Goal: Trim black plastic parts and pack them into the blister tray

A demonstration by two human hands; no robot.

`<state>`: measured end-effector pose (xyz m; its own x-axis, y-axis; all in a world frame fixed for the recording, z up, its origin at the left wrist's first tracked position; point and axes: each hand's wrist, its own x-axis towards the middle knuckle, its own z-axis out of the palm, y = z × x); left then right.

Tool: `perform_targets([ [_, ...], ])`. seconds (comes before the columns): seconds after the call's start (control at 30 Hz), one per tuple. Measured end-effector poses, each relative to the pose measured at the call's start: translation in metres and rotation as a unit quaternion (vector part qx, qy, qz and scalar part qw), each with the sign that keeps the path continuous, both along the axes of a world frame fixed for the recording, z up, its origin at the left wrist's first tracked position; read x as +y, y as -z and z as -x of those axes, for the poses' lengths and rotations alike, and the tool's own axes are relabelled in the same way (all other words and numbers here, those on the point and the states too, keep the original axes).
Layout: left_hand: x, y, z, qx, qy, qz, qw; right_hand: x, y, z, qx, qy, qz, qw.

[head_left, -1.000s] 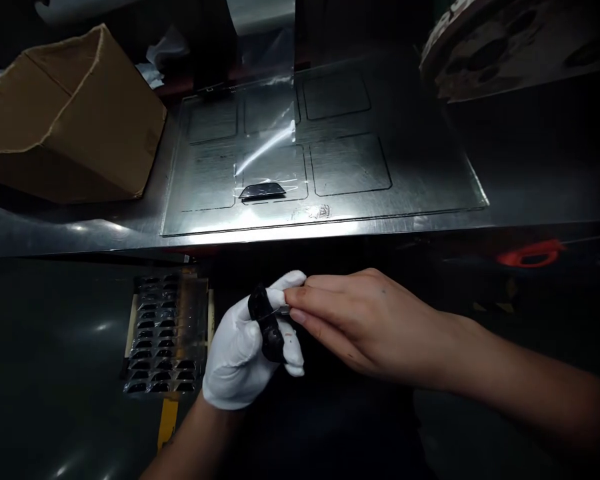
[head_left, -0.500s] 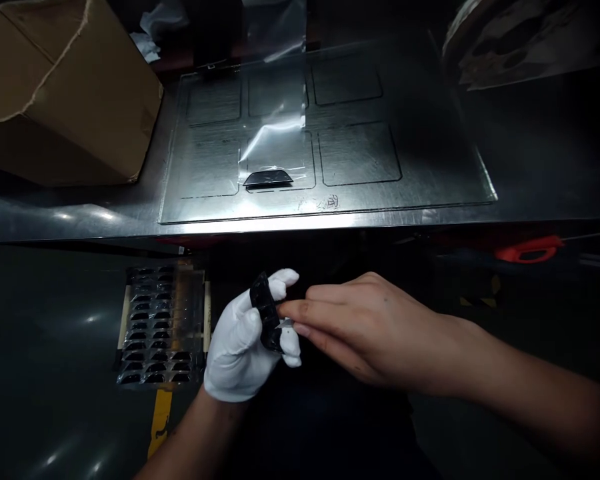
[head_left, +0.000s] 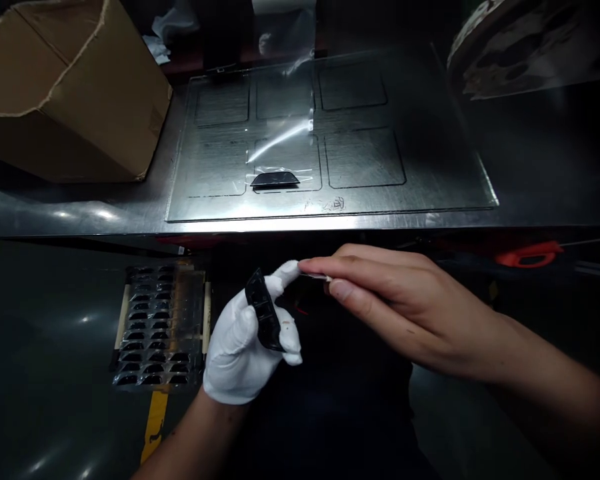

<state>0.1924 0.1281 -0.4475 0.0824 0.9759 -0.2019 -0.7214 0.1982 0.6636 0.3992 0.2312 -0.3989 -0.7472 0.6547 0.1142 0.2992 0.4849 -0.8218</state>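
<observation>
My left hand (head_left: pixel 243 347), in a white glove, grips a small curved black plastic part (head_left: pixel 264 310) below the table's front edge. My bare right hand (head_left: pixel 395 307) sits just right of it, its fingertips pinched on a thin pale strip (head_left: pixel 316 276) by the gloved index fingertip. A second black part (head_left: pixel 275 179) lies under clear film (head_left: pixel 283 143) on a marked transparent plate (head_left: pixel 430 180) on the metal table.
A tray (head_left: pixel 157 330) with several black parts in rows sits low at the left. An open cardboard box (head_left: pixel 65 93) stands at the table's back left. A red-handled tool (head_left: pixel 530 253) lies under the table edge at right. A round patterned object (head_left: pixel 520 47) is at the back right.
My right hand has lifted up and away from the black part, drawing the thin strip toward the gloved fingertip. The left hand holds the part in about the same spot.
</observation>
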Motion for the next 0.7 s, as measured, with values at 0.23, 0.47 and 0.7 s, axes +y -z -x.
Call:
perform_targets([
  [0.23,0.000,-0.003,0.003,-0.007,0.014,0.005,1.000,0.002,0.012,0.003,-0.019,0.012,-0.137,0.990],
  [0.47,-0.001,-0.003,0.006,0.020,-0.001,0.012,1.000,0.011,0.006,-0.011,-0.087,0.018,-0.175,0.981],
  [0.7,-0.003,-0.004,-0.002,0.049,0.035,0.044,0.997,0.009,-0.015,0.011,-0.074,-0.021,-0.195,0.978],
])
